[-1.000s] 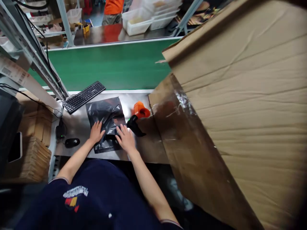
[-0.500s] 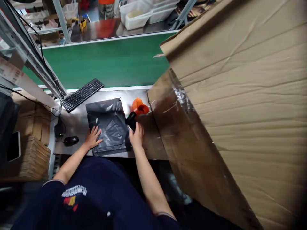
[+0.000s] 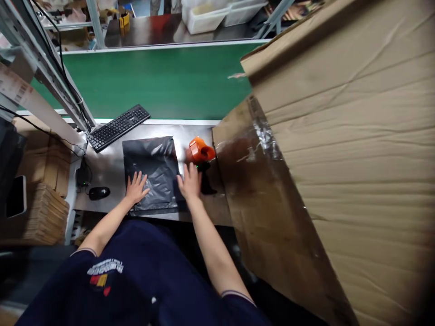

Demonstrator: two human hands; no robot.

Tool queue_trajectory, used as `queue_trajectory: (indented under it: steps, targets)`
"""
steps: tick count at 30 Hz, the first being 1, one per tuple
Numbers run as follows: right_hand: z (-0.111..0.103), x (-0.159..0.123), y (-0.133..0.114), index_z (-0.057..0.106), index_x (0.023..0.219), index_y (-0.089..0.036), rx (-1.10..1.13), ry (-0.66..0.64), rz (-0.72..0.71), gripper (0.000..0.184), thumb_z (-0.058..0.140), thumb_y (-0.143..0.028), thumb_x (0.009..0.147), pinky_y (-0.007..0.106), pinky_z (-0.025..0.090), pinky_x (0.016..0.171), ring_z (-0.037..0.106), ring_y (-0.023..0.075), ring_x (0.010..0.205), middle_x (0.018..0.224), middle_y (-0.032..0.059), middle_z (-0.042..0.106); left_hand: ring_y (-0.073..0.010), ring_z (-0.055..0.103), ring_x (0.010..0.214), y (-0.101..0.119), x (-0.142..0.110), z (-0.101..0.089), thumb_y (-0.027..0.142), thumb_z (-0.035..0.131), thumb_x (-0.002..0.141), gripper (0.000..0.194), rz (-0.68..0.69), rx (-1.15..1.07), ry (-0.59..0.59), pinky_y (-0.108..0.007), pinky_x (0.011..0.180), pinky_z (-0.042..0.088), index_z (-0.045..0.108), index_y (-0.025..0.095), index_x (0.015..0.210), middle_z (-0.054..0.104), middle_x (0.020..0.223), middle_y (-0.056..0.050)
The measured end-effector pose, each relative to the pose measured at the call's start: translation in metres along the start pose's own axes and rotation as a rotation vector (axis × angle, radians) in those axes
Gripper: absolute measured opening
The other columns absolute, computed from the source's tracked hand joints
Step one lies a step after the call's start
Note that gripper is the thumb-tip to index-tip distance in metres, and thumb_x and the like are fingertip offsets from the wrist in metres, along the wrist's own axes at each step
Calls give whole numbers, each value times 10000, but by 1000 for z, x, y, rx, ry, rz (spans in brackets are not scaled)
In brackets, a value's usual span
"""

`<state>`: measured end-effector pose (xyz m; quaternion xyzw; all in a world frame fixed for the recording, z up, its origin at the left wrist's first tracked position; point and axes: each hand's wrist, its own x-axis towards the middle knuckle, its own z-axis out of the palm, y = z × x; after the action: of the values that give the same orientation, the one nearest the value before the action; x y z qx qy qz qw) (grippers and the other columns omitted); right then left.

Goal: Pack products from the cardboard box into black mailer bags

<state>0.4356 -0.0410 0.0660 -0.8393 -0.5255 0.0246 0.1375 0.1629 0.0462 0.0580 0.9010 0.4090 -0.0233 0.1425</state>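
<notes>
Both hands are empty and opened wide. The left hand (image 3: pixel 137 188) lies spread on the left part of a flat black plastic bag (image 3: pixel 152 158), fingers pointing away from the worker. The right hand (image 3: pixel 191 182) is spread too, at the bag's right edge; from here I can't tell whether its palm rests on the plastic or floats just over it. The bag, creased and shiny, lies on the bare metal desk (image 3: pixel 110 170), right in front of the worker's navy shirt (image 3: pixel 136 276).

Just right of the bag, beyond the right hand's fingers, sits an orange object (image 3: pixel 196 147) with a hollow end. A black object (image 3: pixel 206 179) is near it, partly behind that hand, with a speck of green light; I can't make out if the two are joined, or if the hand touches the black one.

Beyond the bag's far left corner a black keyboard (image 3: pixel 118 127) lies at a slant, and left of the bag's near half there's a black mouse (image 3: pixel 99 193). Well off to the left of the bag I see a phone (image 3: pixel 16 196) and a stack of folded cardboard (image 3: pixel 50 215).

On the bag's far side a green strip (image 3: pixel 152 81) runs across, with white plastic tubs (image 3: pixel 207 20) farther back. To the bag's right, large cardboard (image 3: pixel 340 181) rises like a wall.
</notes>
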Motion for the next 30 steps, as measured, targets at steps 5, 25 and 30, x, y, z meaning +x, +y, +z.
queue_trajectory:
  steps: [5, 25, 30]
  targets:
    - [21, 26, -70, 235, 1679, -169, -38, -315, -148, 694, 304, -496, 1071, 594, 167, 1308, 118, 332, 1640, 1775, 137, 111, -392, 123, 1635, -32, 9, -6, 538, 542, 994, 739, 57, -20, -11, -707, 1280, 86, 335, 275, 1653, 198, 1760, -118]
    - [25, -107, -143, 758, 930, -226, 761, -358, -155, 209, 564, -294, 966, 314, 581, 763, 715, 203, 797, 901, 57, 770, -165, 663, 516, -48, -108, -14, 265, 822, 792, 171, -800, -988, -84, -297, 557, 578, 694, 156, 823, 680, 612, -11]
    - [38, -106, -175, 782, 1032, -242, 756, -391, -225, 192, 607, -220, 954, 320, 579, 847, 726, 208, 930, 1019, 67, 780, -128, 654, 523, -39, -101, -12, 284, 875, 722, 275, -850, -1176, -27, -221, 532, 530, 636, 171, 798, 640, 586, 32]
